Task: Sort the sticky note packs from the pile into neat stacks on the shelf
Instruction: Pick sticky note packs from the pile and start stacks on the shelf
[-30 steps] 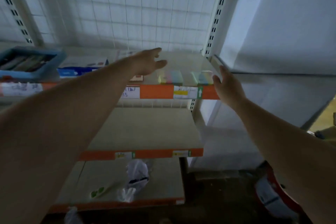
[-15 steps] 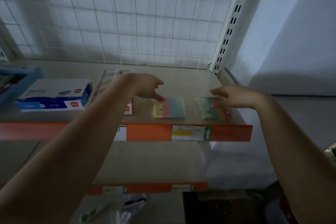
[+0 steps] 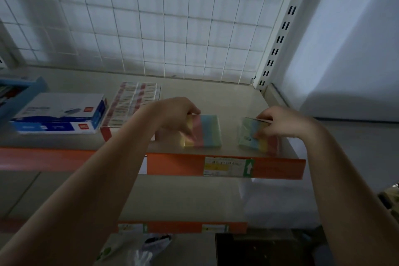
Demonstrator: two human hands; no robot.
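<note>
Head view: sticky note packs [image 3: 208, 130] under hands [image 3: 176, 114].

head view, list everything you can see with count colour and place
note packs: 2, pastel striped; left pack and right pack near the shelf's front edge
shelf: 1, beige with orange front strip, holds the packs
price label: 1, white and yellow, on the orange strip
boxes: 2 stacked, blue and white, shelf left
card pack: 1, red and white, between boxes and left pack
bin: 1, blue, far left
wire grid: 1, white, behind shelf
lower shelf: 1, beige, below
left hand: grips left pack
right hand: grips right pack
</note>
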